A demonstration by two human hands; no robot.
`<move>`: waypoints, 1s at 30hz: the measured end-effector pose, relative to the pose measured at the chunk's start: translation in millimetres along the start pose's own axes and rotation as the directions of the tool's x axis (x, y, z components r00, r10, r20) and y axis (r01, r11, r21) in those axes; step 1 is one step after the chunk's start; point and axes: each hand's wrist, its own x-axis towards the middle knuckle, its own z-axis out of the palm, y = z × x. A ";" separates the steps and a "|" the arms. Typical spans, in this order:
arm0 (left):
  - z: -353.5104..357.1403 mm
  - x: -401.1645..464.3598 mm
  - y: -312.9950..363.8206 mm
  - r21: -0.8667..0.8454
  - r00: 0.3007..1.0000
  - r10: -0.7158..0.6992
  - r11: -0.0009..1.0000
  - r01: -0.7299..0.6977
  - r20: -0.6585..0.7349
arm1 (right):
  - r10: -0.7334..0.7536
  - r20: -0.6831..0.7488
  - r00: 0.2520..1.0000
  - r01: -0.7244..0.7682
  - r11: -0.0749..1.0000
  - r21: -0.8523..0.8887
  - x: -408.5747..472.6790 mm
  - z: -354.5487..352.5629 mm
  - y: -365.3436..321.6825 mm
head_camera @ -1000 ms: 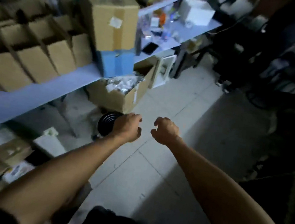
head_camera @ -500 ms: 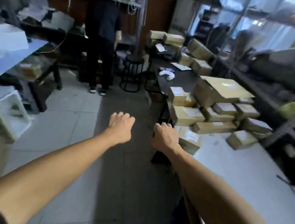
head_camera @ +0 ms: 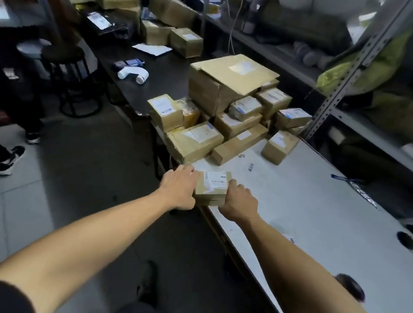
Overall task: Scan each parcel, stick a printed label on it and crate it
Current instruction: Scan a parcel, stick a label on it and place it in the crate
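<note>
A small brown cardboard parcel (head_camera: 212,186) with a white label on top sits at the near corner of the white table (head_camera: 321,221). My left hand (head_camera: 178,188) presses against its left side and my right hand (head_camera: 240,201) grips its right side, so the parcel is held between both. Behind it lies a pile of several brown parcels (head_camera: 230,118), most with white labels, topped by a large box (head_camera: 229,79). A white handheld scanner (head_camera: 133,73) lies on the dark table (head_camera: 157,78) further back.
A person in dark clothes and black shoes (head_camera: 9,157) stands on the left by a round black stool (head_camera: 64,58). Metal shelving (head_camera: 348,77) with bags runs along the right. More boxes (head_camera: 185,40) and a paper sheet (head_camera: 152,48) sit on the dark table.
My view swung from the left shelving round to the parcel table. Both hands, empty before, reached forward and now clasp the small parcel at the table's corner.
</note>
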 end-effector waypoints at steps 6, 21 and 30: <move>24.1 91.9 -29.1 -0.091 0.944 0.121 0.991 -0.098 0.307 | 0.273 0.248 0.929 -0.358 0.832 0.423 54.9 18.9 2.6; -2.2 148.2 41.0 -0.557 0.903 0.428 0.760 -0.336 0.039 | 0.491 0.275 0.826 -0.269 -0.085 0.959 39.2 -15.0 67.3; -4.6 165.9 133.9 -0.884 0.713 0.534 0.370 0.286 0.454 | 0.529 0.239 0.815 -0.234 -0.076 0.969 -32.8 -32.7 162.0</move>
